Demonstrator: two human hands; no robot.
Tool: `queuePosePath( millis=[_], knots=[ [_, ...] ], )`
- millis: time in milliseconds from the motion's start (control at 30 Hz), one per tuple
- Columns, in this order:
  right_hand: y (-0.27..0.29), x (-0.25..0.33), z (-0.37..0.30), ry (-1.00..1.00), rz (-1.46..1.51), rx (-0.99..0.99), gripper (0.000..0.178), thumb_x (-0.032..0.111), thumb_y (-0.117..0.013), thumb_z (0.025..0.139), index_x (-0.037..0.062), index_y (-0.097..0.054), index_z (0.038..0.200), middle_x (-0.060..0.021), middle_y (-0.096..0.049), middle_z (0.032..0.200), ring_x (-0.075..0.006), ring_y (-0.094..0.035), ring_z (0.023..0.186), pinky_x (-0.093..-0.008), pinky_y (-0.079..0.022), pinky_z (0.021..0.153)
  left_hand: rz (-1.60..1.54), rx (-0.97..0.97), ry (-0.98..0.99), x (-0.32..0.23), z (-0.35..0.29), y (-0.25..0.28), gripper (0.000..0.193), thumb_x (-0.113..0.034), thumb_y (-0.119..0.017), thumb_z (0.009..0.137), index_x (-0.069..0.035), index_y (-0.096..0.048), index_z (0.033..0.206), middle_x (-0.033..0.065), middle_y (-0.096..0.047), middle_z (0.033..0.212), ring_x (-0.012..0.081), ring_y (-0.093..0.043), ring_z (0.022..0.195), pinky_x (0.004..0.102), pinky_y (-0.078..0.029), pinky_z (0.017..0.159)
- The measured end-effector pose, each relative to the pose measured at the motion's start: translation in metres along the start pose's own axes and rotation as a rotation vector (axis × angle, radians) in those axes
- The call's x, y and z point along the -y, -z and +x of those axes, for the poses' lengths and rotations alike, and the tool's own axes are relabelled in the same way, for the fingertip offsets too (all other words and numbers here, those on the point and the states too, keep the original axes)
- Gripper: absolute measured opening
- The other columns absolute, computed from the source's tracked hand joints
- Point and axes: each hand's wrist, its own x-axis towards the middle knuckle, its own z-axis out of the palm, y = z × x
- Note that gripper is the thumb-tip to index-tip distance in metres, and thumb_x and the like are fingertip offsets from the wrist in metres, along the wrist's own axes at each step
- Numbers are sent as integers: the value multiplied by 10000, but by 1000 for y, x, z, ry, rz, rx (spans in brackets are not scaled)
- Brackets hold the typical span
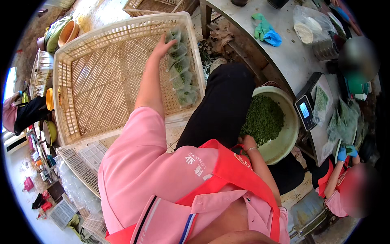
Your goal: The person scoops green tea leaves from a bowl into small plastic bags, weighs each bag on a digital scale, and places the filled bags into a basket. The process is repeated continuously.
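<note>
My left hand point(161, 48) reaches to the far right corner of a big off-white plastic crate point(61, 101). Its thumb and fingers are around the top of a clear plastic bag point(175, 34) at the far end of a row. Several more clear bags point(178, 69) of small green berries, like green peppercorns, line the crate's right side. Close to my right thigh, my right hand point(248, 143) is at the left edge of a pale green basin point(293, 134). The fingers look curled, and what they hold is hidden. Loose green peppercorns point(264, 118) lie heaped in the basin.
A metal table point(280, 53) curves along the right, bearing a digital scale point(306, 107) with a filled bag, green and blue gloves point(266, 31) and plastic bags. Across it a person in blue gloves point(345, 152) works. Other crates point(85, 158) stand at the left.
</note>
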Motion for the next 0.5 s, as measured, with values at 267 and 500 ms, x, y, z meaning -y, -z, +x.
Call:
queuePosePath(
  millis=[267,500],
  knots=[
    [-34,22,51,65,420,-365,390,330,-667,741,4,-619,949,-210,-652,889,-382,-625,879,-441,-492,772,-578,-240,-347,-83,-32,17,386,-179,-585,902,24,-487,1216,134,-592,1142,193,-581,1000,299,-459,875],
    [19,-14,-11,4,1195,-175,157,40,-654,772,9,-583,908,-80,-613,720,-169,-639,617,-302,-547,547,-489,146,-774,-263,-162,-73,261,-101,-589,898,-36,-562,1149,52,-656,1045,121,-605,937,252,-474,821]
  ],
)
